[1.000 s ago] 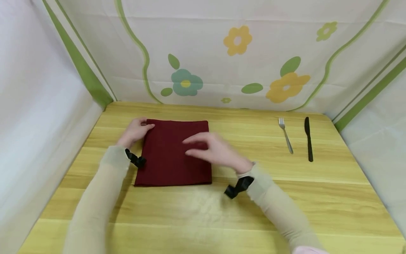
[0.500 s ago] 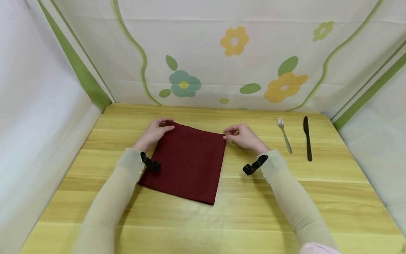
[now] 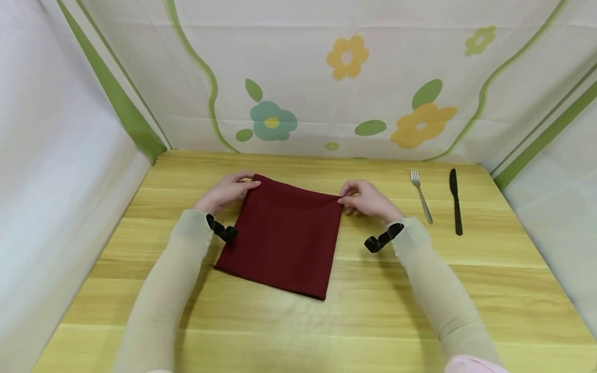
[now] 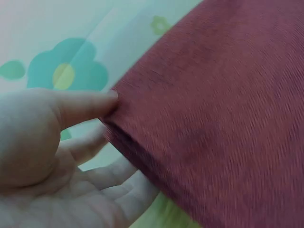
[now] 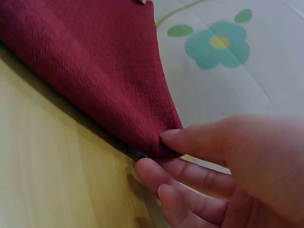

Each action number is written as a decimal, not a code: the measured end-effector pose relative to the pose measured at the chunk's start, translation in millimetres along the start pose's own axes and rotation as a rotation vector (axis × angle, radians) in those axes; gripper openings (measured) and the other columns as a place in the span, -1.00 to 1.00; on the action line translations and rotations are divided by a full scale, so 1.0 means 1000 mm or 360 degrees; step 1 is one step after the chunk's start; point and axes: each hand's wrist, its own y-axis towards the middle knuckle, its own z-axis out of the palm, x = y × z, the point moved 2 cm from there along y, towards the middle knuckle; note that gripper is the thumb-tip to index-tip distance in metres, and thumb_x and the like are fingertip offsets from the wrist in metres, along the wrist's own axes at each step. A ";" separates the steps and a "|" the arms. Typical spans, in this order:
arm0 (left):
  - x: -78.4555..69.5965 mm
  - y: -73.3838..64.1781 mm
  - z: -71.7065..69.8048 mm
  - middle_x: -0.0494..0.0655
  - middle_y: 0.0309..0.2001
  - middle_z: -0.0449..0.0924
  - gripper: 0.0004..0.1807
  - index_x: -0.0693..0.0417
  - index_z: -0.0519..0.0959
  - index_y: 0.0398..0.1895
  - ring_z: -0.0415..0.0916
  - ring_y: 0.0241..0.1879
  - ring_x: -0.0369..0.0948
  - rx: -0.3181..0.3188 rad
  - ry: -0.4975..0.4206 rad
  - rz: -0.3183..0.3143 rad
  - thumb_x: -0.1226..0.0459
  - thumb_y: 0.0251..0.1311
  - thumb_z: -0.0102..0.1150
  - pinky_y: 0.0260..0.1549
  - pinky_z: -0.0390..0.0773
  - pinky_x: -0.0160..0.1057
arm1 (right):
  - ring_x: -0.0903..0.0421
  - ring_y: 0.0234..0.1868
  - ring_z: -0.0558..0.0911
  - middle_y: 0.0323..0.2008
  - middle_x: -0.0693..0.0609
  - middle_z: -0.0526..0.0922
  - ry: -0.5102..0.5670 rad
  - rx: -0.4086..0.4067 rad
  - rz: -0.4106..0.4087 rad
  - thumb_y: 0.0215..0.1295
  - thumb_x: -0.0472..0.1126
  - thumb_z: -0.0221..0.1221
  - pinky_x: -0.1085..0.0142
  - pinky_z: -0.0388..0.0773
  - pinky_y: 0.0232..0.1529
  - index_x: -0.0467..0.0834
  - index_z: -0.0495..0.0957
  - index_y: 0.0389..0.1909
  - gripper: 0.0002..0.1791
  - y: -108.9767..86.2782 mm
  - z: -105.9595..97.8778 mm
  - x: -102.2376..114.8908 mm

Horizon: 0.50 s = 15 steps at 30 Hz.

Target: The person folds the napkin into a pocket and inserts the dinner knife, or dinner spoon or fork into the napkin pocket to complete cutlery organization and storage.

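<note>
A dark red folded cloth napkin (image 3: 286, 238) is on the left half of the wooden table, turned slightly, its far edge lifted between both hands. My left hand (image 3: 227, 191) pinches its far left corner; in the left wrist view the thumb (image 4: 90, 105) lies on top and the fingers are underneath, with the folded layers (image 4: 137, 152) parting a little. At the far right corner, my right hand (image 3: 366, 198) pinches the cloth between thumb and fingers, as the right wrist view shows on the napkin's corner (image 5: 164, 147). The near edge hangs low by the tabletop.
To the right lie a silver fork (image 3: 422, 197) and, beside it, a black knife (image 3: 455, 202). A white flowered curtain (image 3: 317, 93) rises behind the wooden table (image 3: 396, 305), with white cloth walls at both sides.
My right hand has gone from above the napkin to its far right corner and now grips it. Both hands have lifted the far edge and shifted the napkin rightward, turning it slightly.
</note>
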 end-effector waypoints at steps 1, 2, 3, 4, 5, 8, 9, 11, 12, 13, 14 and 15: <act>-0.002 0.002 0.004 0.22 0.26 0.40 -0.40 0.19 0.25 0.50 0.46 0.19 0.08 -0.0018 0.0033 0.0023 0.15 0.53 0.10 0.23 0.43 0.01 | -0.12 -0.35 0.72 -0.23 -0.22 0.63 -0.0005 -0.0020 0.0002 0.45 -0.30 0.22 0.15 0.66 -0.43 -0.31 0.56 -0.11 -0.86 -0.001 -0.004 -0.002; -0.004 0.003 0.008 0.20 0.22 0.41 -0.41 0.17 0.30 0.48 0.47 0.14 0.05 -0.0049 0.0062 0.0051 0.15 0.50 0.14 0.18 0.46 0.00 | -0.12 -0.35 0.72 -0.23 -0.23 0.63 -0.0016 -0.0043 0.0002 0.45 -0.31 0.21 0.15 0.66 -0.41 -0.32 0.56 -0.11 -0.86 -0.002 -0.008 -0.005; -0.006 0.005 0.013 0.20 0.20 0.42 -0.43 0.16 0.34 0.46 0.48 0.10 0.04 -0.0088 0.0082 0.0089 0.17 0.49 0.17 0.12 0.50 -0.01 | -0.12 -0.34 0.72 -0.23 -0.24 0.63 -0.0029 -0.0068 -0.0002 0.45 -0.33 0.20 0.16 0.67 -0.40 -0.32 0.56 -0.11 -0.88 -0.002 -0.013 -0.007; -0.008 0.007 0.018 0.21 0.17 0.44 -0.46 0.17 0.38 0.43 0.49 0.05 0.03 -0.0123 0.0104 0.0137 0.21 0.48 0.18 0.06 0.53 -0.04 | -0.11 -0.33 0.72 -0.22 -0.24 0.62 -0.0046 -0.0095 -0.0001 0.45 -0.34 0.20 0.17 0.67 -0.38 -0.32 0.56 -0.11 -0.88 -0.003 -0.017 -0.011; -0.009 0.009 0.023 0.19 0.14 0.45 -0.49 0.15 0.42 0.41 0.48 0.00 0.00 -0.0156 0.0129 0.0191 0.24 0.46 0.20 -0.02 0.55 -0.07 | -0.10 -0.32 0.71 -0.21 -0.25 0.62 -0.0056 -0.0122 0.0004 0.45 -0.34 0.20 0.19 0.67 -0.38 -0.32 0.57 -0.12 -0.89 -0.003 -0.022 -0.014; -0.013 0.016 0.038 0.19 0.05 0.49 -0.56 0.14 0.49 0.34 0.47 -0.15 -0.02 -0.0225 0.0187 0.0356 0.35 0.43 0.21 -0.26 0.52 -0.18 | -0.10 -0.31 0.70 -0.21 -0.25 0.62 -0.0102 -0.0209 0.0008 0.44 -0.36 0.21 0.25 0.65 -0.38 -0.32 0.58 -0.12 -0.90 -0.005 -0.035 -0.023; -0.014 0.019 0.043 0.19 0.03 0.51 -0.58 0.12 0.51 0.32 0.46 -0.18 -0.03 -0.0243 0.0213 0.0398 0.37 0.42 0.21 -0.32 0.50 -0.21 | -0.09 -0.31 0.71 -0.21 -0.25 0.62 -0.0120 -0.0237 0.0005 0.44 -0.37 0.21 0.27 0.64 -0.38 -0.32 0.59 -0.12 -0.90 -0.005 -0.038 -0.026; -0.015 0.023 0.051 0.16 0.02 0.53 -0.61 0.10 0.54 0.28 0.47 -0.23 -0.03 -0.0273 0.0253 0.0450 0.38 0.42 0.21 -0.38 0.47 -0.25 | -0.09 -0.30 0.71 -0.21 -0.24 0.64 -0.0142 -0.0288 0.0004 0.43 -0.37 0.21 0.29 0.62 -0.37 -0.32 0.59 -0.12 -0.90 -0.006 -0.044 -0.030; -0.015 0.025 0.054 0.14 0.02 0.53 -0.62 0.08 0.56 0.26 0.49 -0.22 -0.03 -0.0284 0.0255 0.0457 0.36 0.41 0.23 -0.38 0.50 -0.25 | -0.09 -0.30 0.71 -0.20 -0.23 0.64 -0.0149 -0.0305 0.0005 0.43 -0.37 0.22 0.30 0.62 -0.37 -0.32 0.60 -0.11 -0.89 -0.006 -0.047 -0.032; -0.015 0.027 0.057 0.13 0.02 0.53 -0.64 0.08 0.57 0.24 0.50 -0.21 -0.03 -0.0296 0.0259 0.0459 0.33 0.41 0.24 -0.36 0.53 -0.25 | -0.08 -0.29 0.71 -0.20 -0.22 0.65 -0.0149 -0.0317 0.0012 0.42 -0.36 0.22 0.30 0.62 -0.35 -0.31 0.61 -0.09 -0.88 -0.007 -0.049 -0.033; -0.015 0.029 0.059 0.11 0.02 0.54 -0.66 0.08 0.59 0.21 0.52 -0.18 -0.03 -0.0314 0.0273 0.0461 0.29 0.41 0.25 -0.33 0.56 -0.23 | -0.08 -0.29 0.71 -0.20 -0.22 0.66 -0.0150 -0.0323 0.0019 0.43 -0.34 0.23 0.30 0.62 -0.34 -0.31 0.63 -0.08 -0.86 -0.007 -0.050 -0.034; -0.015 0.030 0.061 0.09 0.03 0.55 -0.68 0.09 0.61 0.17 0.53 -0.13 -0.05 -0.0333 0.0286 0.0458 0.26 0.41 0.26 -0.27 0.59 -0.20 | -0.08 -0.29 0.72 -0.19 -0.22 0.67 -0.0154 -0.0326 0.0027 0.43 -0.32 0.24 0.30 0.62 -0.34 -0.30 0.65 -0.06 -0.85 -0.007 -0.051 -0.036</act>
